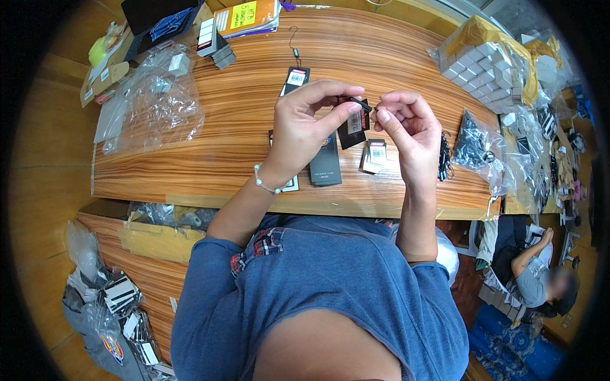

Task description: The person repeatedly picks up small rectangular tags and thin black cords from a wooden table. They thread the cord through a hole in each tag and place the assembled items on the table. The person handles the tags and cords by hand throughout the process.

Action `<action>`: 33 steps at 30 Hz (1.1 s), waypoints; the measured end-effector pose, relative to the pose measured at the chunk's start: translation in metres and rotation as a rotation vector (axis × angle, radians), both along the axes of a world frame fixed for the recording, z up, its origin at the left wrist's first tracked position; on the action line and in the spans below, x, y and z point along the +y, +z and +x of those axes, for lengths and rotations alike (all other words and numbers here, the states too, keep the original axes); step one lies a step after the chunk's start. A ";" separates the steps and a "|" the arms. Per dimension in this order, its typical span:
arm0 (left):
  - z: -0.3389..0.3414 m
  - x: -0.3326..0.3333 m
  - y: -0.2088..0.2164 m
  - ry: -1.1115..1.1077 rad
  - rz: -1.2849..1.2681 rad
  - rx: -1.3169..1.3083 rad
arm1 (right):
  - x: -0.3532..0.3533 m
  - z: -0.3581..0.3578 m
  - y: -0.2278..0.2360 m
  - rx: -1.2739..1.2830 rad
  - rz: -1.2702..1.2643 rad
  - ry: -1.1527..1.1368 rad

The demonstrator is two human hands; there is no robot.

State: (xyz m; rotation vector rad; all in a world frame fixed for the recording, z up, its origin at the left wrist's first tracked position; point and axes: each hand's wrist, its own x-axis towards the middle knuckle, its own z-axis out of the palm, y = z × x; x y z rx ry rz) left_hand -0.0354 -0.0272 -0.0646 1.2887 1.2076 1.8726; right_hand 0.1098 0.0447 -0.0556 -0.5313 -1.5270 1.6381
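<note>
- Head view: I see the left hand point(304, 124) pinching a black cord fastener point(361, 104), black tag point(353, 133) just below, probably held above the bench point(238, 114) for working room.
- Right hand point(413, 130): fingers drawn together opposite; on what, I cannot tell.
- Tag stack point(325, 166) near, seemingly for reach.

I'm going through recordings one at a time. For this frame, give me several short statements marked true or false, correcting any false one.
1. The left hand pinches a small black piece. True.
2. The right hand lies flat on the table. False: it is raised, with its fingers curled.
3. The beaded bracelet is on the right wrist. False: it is on the left wrist.
4. Many small white boxes are stacked toward the table's right end. True.
</note>
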 end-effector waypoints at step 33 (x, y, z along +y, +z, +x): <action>-0.022 0.005 -0.001 -0.258 -0.092 0.053 | 0.010 0.003 -0.009 0.034 -0.130 0.126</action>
